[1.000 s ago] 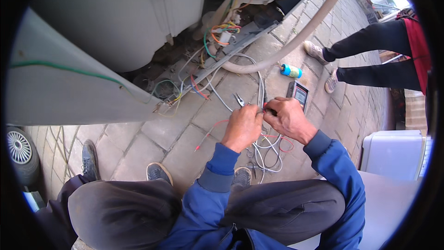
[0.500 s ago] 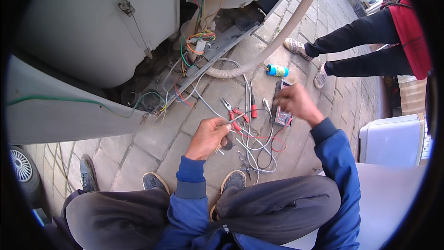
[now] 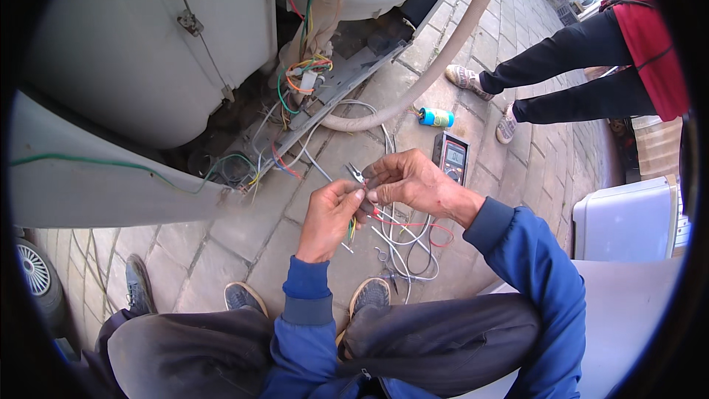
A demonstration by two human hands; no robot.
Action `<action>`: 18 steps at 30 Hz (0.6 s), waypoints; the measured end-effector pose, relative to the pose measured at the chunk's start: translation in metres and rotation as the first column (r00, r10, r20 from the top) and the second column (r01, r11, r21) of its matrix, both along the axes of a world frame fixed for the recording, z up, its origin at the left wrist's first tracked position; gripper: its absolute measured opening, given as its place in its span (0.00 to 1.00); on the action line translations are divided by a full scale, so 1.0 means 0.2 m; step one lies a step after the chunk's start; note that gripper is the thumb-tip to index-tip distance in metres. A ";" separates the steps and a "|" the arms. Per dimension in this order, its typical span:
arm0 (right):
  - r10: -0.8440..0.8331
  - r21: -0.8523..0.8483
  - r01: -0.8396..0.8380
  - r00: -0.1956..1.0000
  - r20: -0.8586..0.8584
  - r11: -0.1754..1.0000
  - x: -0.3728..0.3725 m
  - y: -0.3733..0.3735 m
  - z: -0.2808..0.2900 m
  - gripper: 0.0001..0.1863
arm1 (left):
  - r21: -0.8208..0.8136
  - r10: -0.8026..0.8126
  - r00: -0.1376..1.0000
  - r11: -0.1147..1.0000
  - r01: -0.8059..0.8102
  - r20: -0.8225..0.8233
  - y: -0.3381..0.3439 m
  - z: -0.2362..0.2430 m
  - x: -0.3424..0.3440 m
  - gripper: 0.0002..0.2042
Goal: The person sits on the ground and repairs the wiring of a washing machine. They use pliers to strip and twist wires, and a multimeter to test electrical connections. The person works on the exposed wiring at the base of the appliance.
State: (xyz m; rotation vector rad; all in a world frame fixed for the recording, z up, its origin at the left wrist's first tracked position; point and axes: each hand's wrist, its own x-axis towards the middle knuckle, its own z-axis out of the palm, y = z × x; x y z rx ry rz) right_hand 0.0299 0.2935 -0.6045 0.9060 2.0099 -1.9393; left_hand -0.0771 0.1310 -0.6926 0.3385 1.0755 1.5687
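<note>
My left hand (image 3: pixel 329 218) pinches a thin cable, most of it hidden by the fingers. Thin coloured wire ends (image 3: pixel 351 232) stick out below that hand. My right hand (image 3: pixel 417 185) is closed with its fingertips against the left ones, gripping the cable's upper part; the exact contact is covered. Under the hands lies a pair of pliers (image 3: pixel 356 173) on the paving, its handles mostly hidden. A multimeter (image 3: pixel 449 157) rests just beyond my right hand, its screen lit. Red, black and white leads (image 3: pixel 402 255) tangle on the ground below.
A white appliance (image 3: pixel 140 52) with an opened base and a wire bundle (image 3: pixel 309 74) stands at upper left. From it curves a corrugated hose (image 3: pixel 450 63). A blue cylinder (image 3: pixel 436 117) lies beyond the multimeter. Another person's legs (image 3: pixel 569 81) are at upper right; a wheel (image 3: pixel 33 266) is far left.
My right hand has come left and down from over the multimeter to meet my left hand at the cable. The multimeter now shows uncovered; the pliers' handles and a red-handled tool are now covered.
</note>
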 end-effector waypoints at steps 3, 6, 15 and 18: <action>-0.041 -0.022 0.040 0.998 -0.047 0.999 0.02 -0.01 -0.01 0.16 | 0.002 -0.004 0.999 1.000 0.004 -0.033 -0.01 0.01 0.02 0.06; -0.017 0.040 0.019 0.999 -0.048 0.999 0.02 -0.01 -0.04 0.09 | -0.006 -0.024 0.996 1.000 0.023 -0.084 -0.01 0.01 0.01 0.06; 0.361 0.416 -0.341 0.932 0.032 0.843 0.02 0.09 0.11 0.06 | 0.002 -0.106 0.986 0.994 0.107 -0.127 -0.02 0.01 0.02 0.07; 0.102 0.320 -0.060 0.988 -0.116 0.946 -0.01 0.20 0.29 0.06 | -0.025 -0.062 0.992 0.998 0.060 -0.106 -0.07 0.03 0.00 0.08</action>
